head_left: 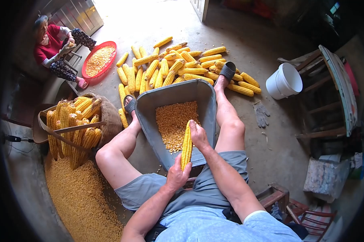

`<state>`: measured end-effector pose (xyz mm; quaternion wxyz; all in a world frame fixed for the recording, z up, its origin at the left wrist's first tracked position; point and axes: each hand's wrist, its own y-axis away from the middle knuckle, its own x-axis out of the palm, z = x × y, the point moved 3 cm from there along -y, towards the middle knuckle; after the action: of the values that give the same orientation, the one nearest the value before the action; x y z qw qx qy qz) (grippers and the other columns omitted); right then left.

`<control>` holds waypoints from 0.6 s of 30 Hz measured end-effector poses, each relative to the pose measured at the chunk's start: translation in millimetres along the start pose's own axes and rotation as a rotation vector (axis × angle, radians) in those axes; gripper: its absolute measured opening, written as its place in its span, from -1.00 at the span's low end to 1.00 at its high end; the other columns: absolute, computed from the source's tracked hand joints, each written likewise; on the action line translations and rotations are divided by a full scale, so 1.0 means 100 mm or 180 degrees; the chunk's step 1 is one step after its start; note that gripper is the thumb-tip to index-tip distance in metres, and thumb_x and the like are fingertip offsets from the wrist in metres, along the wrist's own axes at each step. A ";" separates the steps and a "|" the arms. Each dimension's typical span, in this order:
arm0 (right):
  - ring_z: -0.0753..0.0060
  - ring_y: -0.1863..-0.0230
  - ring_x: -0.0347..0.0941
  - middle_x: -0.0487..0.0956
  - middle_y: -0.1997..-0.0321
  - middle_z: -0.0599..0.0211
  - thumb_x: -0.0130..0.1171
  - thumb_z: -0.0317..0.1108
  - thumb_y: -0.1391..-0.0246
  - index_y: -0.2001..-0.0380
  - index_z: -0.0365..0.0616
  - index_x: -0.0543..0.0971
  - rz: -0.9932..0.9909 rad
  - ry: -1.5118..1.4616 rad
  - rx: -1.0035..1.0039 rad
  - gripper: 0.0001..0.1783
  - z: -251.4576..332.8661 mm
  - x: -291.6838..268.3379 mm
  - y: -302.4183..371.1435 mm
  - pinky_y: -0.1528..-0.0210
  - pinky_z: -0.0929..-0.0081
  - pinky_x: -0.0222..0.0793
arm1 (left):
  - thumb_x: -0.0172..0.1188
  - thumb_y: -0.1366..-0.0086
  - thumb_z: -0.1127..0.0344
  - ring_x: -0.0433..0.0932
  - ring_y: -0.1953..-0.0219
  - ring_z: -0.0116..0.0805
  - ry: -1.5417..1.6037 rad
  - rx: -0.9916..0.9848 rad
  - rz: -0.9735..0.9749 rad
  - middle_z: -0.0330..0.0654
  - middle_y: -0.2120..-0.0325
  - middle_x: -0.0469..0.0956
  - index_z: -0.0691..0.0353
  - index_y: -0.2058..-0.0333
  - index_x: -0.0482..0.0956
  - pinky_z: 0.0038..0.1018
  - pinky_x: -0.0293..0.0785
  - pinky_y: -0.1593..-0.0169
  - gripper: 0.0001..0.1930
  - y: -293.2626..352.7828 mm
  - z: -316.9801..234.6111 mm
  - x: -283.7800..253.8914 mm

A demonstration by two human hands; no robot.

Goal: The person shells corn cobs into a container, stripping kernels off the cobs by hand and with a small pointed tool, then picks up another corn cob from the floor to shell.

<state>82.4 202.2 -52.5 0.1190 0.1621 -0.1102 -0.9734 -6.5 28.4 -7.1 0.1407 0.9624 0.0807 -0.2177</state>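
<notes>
A yellow corn cob point(187, 146) stands tilted between my hands, over the near part of a grey tub point(146, 121). My left hand point(178, 174) is wrapped round its lower end. Against the upper end presses my right hand point(199, 136), its fingers curled and the thumb on the kernels. The tub sits between my legs, with loose corn kernels point(177, 123) covering much of its bottom. Just beyond the tub, many whole cobs point(162, 71) lie heaped on the floor.
To the left, a wicker basket point(111, 121) full of cobs stands by a kernel pile point(79, 197). Another person point(53, 46) sits far left beside a red basin point(113, 60) of kernels. On the right are a white bucket point(278, 82), a grey glove point(261, 113) and a wooden frame point(339, 88).
</notes>
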 end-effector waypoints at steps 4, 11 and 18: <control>-0.04 0.38 0.50 0.54 0.47 -0.07 -0.24 0.05 -0.33 0.39 -0.31 0.51 0.0148 0.0081 -0.0314 -0.40 -0.06 -0.05 -0.03 0.29 0.17 0.35 | 0.11 -0.31 0.22 0.63 0.38 -0.11 0.0296 -0.0112 0.0115 0.07 0.43 0.57 0.26 -0.13 0.22 -0.22 0.52 0.32 -0.52 0.02 -0.08 -0.01; 0.11 0.47 0.47 0.53 0.52 0.05 -0.19 -0.03 -0.34 0.37 -0.30 0.51 0.0088 -0.0535 -0.0361 -0.48 -0.09 0.04 -0.03 0.36 0.24 0.34 | 0.06 -0.35 0.24 0.52 0.57 -0.39 0.0790 -0.0139 -0.0071 -0.15 0.58 0.50 0.26 -0.10 0.26 -0.37 0.47 0.43 -0.58 -0.06 -0.05 -0.03; -0.28 0.26 0.49 0.52 0.43 -0.27 -0.13 0.17 -0.26 0.45 -0.29 0.48 0.0401 0.0425 -0.0120 -0.36 -0.05 0.16 0.09 0.23 -0.01 0.36 | 0.07 -0.35 0.22 0.53 0.59 -0.35 0.0776 -0.0410 -0.0081 -0.15 0.59 0.51 0.27 -0.07 0.28 -0.36 0.47 0.46 -0.60 -0.07 -0.06 0.01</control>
<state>71.0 188.7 -59.5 0.1900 0.2171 -0.0936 -0.9529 -5.1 36.5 -3.9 0.1885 0.9696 0.1231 -0.0954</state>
